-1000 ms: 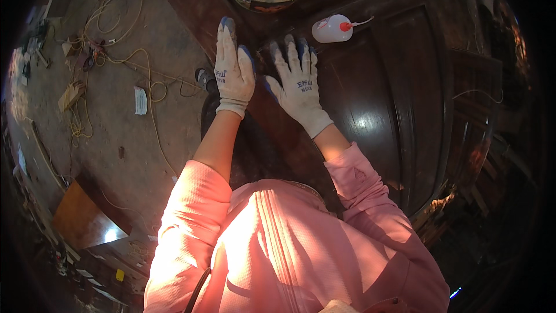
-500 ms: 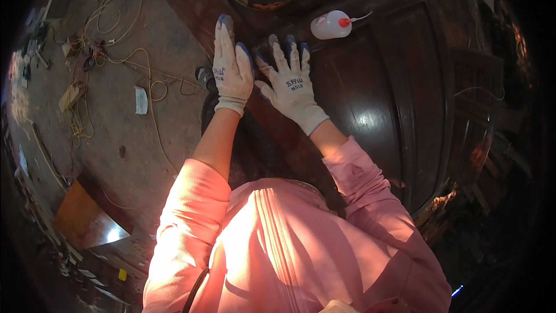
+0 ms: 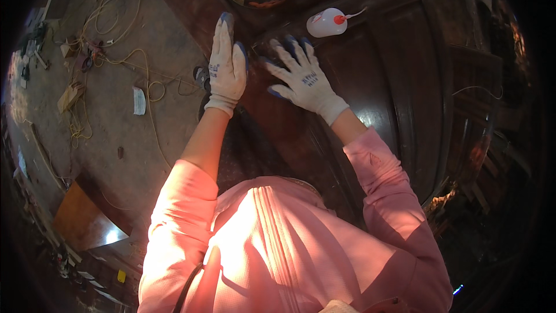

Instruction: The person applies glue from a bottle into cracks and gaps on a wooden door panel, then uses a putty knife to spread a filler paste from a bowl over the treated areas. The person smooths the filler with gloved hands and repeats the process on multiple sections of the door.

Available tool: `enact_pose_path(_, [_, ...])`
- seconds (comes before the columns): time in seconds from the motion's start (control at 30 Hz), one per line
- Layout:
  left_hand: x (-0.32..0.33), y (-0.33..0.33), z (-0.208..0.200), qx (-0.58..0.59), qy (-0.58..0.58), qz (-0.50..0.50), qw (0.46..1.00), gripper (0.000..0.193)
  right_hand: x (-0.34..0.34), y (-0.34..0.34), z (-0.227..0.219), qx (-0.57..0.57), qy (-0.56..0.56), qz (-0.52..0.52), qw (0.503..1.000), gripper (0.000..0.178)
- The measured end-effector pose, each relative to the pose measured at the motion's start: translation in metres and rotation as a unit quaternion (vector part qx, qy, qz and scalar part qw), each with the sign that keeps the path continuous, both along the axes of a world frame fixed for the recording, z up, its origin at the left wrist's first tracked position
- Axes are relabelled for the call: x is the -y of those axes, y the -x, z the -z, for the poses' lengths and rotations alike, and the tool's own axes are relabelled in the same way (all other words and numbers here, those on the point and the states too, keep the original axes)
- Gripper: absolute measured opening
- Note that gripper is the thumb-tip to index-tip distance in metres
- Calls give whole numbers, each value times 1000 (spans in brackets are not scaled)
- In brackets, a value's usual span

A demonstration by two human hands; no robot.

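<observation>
Both hands wear white knit work gloves with blue-coated palms and fingertips. My left hand is held on edge by the left border of a dark brown panelled door, its fingers straight and holding nothing. To its right, my right hand is spread palm down over the door, with no object in its grasp; whether the palm presses on the surface cannot be told. Beyond the right hand lies a white squeeze bottle with a red cap and thin nozzle. A round tub of tan paste stands at the far edge.
On the left, yellow cords coil over the concrete floor. A folded white paper lies there too. At lower left is a shiny brown board. More panelled wood and scraps sit along the right.
My right hand has moved right and turned slightly, away from the left one, so the gap between them is wider. My left hand has shifted slightly left.
</observation>
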State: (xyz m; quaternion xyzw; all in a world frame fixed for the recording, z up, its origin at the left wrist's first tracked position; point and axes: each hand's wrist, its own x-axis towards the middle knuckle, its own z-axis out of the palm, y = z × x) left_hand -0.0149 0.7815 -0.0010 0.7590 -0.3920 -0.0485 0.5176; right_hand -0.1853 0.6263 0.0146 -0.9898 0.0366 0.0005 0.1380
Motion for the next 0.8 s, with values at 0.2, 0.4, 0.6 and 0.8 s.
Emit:
enact_pose_path(0.2, [-31,30,-9,182,-300,35,936,72,-10,65,-7,57,-72,184,979,76])
enact_pose_path(0.4, [-36,57,-15,194,-331,99,918,78,-38,68,-2,36,-13,207,978,73])
enact_pose_path(0.6, [-45,75,-18,153,-315,90,932,72,-34,26,-1,45,-9,177,983,69])
enact_pose_path(0.8, [-50,61,-15,182,-346,18,920,67,-35,8,-6,-24,28,96,995,66])
